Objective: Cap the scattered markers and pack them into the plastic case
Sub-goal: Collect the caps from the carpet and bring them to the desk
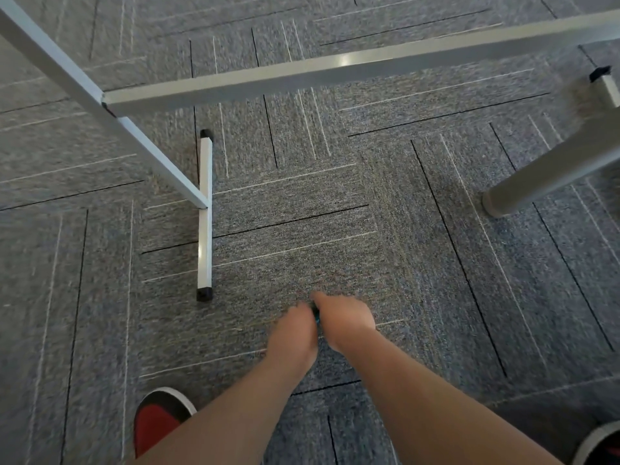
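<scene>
My left hand (295, 330) and my right hand (345, 322) are pressed close together low over the grey carpet, seen from behind the wrists. Between them shows a small dark, teal-tinted piece of a marker (315, 313); both hands curl around it. Most of the marker is hidden by the fingers, and I cannot tell whether a cap is on it. The picture is motion-blurred. No plastic case and no other markers are in view.
A white metal table frame stands ahead: a foot bar (205, 216) on the carpet at left, a slanted leg (100, 105) and a crossbar (335, 70). A grey round leg (550, 172) lands at right. My red shoe (157, 417) is bottom left, another shoe (600, 444) bottom right.
</scene>
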`<state>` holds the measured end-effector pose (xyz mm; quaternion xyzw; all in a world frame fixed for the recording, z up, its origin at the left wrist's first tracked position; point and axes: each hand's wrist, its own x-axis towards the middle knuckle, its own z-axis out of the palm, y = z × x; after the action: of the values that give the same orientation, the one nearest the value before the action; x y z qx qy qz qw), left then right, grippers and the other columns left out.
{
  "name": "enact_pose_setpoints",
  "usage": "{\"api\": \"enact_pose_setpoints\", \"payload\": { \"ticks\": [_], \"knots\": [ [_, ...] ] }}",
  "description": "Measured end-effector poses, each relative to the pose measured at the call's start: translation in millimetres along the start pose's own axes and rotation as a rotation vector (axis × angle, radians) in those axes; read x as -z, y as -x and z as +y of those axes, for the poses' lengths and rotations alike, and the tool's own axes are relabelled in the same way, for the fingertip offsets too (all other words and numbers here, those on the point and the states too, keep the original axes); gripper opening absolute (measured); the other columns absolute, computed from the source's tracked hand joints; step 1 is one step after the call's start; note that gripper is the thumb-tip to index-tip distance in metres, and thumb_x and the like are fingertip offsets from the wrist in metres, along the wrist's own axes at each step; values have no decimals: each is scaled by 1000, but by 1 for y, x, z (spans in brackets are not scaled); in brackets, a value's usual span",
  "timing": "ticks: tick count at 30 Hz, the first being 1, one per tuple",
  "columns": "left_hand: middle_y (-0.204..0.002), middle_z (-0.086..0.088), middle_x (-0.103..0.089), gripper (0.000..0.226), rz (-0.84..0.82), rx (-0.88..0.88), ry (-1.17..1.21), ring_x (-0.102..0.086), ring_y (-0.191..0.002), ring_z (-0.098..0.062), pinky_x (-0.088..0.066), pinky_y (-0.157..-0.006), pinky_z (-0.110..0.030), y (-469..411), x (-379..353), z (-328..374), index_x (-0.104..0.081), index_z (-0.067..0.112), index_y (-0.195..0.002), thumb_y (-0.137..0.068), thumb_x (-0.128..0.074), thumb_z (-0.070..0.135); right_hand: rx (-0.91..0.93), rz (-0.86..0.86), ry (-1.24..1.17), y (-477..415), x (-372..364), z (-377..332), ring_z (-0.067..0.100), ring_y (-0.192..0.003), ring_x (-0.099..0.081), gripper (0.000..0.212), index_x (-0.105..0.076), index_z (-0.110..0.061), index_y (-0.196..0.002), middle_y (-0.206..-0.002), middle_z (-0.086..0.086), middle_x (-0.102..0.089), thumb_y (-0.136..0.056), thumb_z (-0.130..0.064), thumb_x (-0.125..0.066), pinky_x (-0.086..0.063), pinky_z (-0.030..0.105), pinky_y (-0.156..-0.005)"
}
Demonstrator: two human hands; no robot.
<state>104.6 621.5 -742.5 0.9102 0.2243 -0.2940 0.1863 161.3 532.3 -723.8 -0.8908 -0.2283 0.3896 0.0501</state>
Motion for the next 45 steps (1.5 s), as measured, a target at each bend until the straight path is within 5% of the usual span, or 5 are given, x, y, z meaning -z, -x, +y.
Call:
{"api": "enact_pose_setpoints", "payload": {
  "ticks": [8, 12, 25, 40, 45],
  "knots": [
    [-99, -8, -55, 13, 1, 17, -3, -55, -70, -21, -37, -52, -31, 3, 8, 9, -50, 10, -104, -95, -44, 3, -72, 8, -68, -3, -7, 0, 28, -91, -65, 43, -46, -15, -131, -106, 6, -67, -92, 3, -49, -53, 39, -70],
    [-77, 2, -46, 5, 44, 52, 86, -40, -59, -10, -27, -47, -26, 9, 11, 8, -47, 11, -99, -98, -45, 7, -220, 4, -394, -8, -11, 14, 20, -85, -65, 27, -55, -14, -116, -100, 4, -66, -92, -2, -59, -60, 36, -76],
    [-80, 0, -50, 8, 132, 16, 527, -45, -62, -12, -36, -53, -29, 51, 136, 90, -46, 12, -99, -99, -50, 19, -295, 270, -1104, 69, 123, 28, 16, -56, -57, 12, -59, -11, -78, -67, 5, -64, -86, -5, -64, -42, 25, -47],
    [-87, -14, -61, 13, 410, -463, 620, -54, -71, -28, -43, -62, -35, 355, 357, 251, -54, 10, -97, -90, -56, 20, 4, 788, -1211, 461, 339, 12, 10, -40, -50, 18, -56, -11, -72, -55, 7, -56, -86, -4, -65, -37, 20, -42],
    [-67, -14, -62, 12, 466, -695, 602, -60, -62, -31, -51, -65, -44, 482, 380, 293, -50, 14, -80, -85, -59, 21, 98, 975, -1117, 615, 356, 14, 9, -37, -45, 29, -53, -11, -62, -50, 6, -53, -87, 0, -61, -33, 19, -39]
  ]
}}
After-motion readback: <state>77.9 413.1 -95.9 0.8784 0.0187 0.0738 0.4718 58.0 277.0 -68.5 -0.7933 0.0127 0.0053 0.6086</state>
